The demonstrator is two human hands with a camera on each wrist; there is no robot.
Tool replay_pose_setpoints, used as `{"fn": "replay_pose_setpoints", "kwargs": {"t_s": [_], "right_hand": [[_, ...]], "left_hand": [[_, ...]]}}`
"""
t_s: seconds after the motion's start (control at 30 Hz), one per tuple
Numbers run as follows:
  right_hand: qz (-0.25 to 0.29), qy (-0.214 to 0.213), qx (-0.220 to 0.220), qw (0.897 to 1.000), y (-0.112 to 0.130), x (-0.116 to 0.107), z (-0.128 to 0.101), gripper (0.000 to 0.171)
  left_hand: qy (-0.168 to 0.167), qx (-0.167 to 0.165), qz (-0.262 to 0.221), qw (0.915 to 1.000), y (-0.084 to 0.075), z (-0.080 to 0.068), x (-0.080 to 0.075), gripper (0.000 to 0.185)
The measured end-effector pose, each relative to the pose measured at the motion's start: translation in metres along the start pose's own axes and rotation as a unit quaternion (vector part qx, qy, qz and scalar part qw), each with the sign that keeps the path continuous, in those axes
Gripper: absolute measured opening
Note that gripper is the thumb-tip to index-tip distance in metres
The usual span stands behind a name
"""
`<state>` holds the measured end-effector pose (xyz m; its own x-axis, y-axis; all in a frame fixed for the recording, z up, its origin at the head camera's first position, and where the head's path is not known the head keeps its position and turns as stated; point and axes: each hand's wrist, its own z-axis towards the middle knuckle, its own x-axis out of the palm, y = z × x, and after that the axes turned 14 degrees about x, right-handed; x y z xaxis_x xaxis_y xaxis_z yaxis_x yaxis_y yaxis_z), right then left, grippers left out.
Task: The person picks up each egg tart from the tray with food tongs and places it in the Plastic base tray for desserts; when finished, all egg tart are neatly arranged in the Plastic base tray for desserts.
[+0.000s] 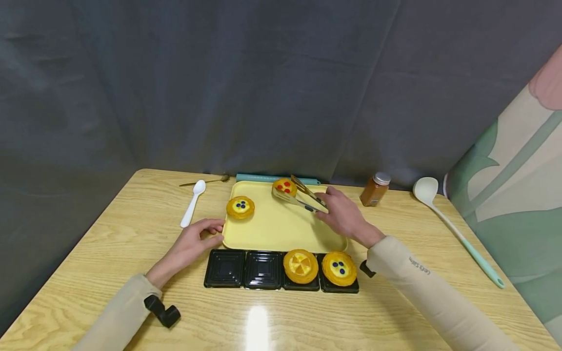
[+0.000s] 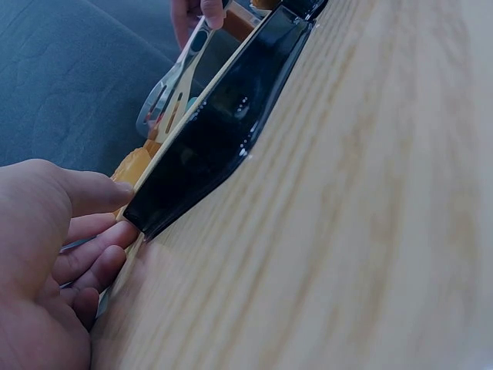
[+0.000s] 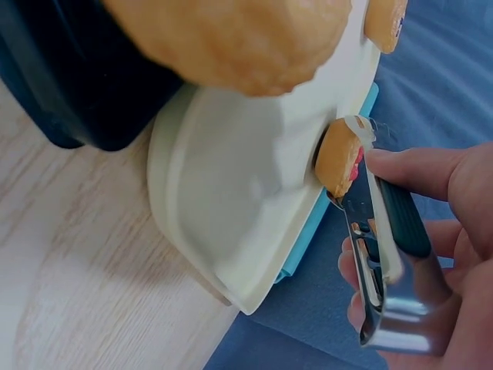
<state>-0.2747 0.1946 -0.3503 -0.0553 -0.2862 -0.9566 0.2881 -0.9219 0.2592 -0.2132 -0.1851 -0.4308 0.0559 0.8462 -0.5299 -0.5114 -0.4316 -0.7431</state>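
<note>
My right hand [image 1: 347,214] holds a pair of tongs [image 3: 400,270] with dark grip pads. The tongs' tips straddle a tart with red toppings [image 1: 284,186] at the back of the pale yellow tray [image 1: 272,231]; whether both tips touch it I cannot tell. My left hand [image 1: 190,248] rests against the tray's left edge, thumb and fingers apart and loosely bent. A blueberry tart [image 1: 240,207] lies at the tray's left side. In front stand black square plastic trays [image 1: 225,269]; the right two carry a tart with orange wedges [image 1: 300,266] and another blueberry tart [image 1: 339,268].
A white spoon [image 1: 193,203] and a thin dark spoon [image 1: 206,181] lie left of the tray. Behind it is a teal rod-like thing [image 1: 256,178]. A capped jar [image 1: 375,189] and a long-handled ladle [image 1: 456,229] are at the right. A dark curtain [image 1: 246,87] hangs behind the table.
</note>
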Motion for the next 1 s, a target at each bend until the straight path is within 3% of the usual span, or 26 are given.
{"fn": "replay_pose_setpoints", "kwargs": {"t_s": [1.0], "right_hand": [[0.021, -0.001, -0.034, 0.999, 0.006, -0.013, -0.04, 0.049]], "left_hand": [[-0.006, -0.004, 0.0, 1.0, 0.001, -0.001, 0.0, 0.037]]}}
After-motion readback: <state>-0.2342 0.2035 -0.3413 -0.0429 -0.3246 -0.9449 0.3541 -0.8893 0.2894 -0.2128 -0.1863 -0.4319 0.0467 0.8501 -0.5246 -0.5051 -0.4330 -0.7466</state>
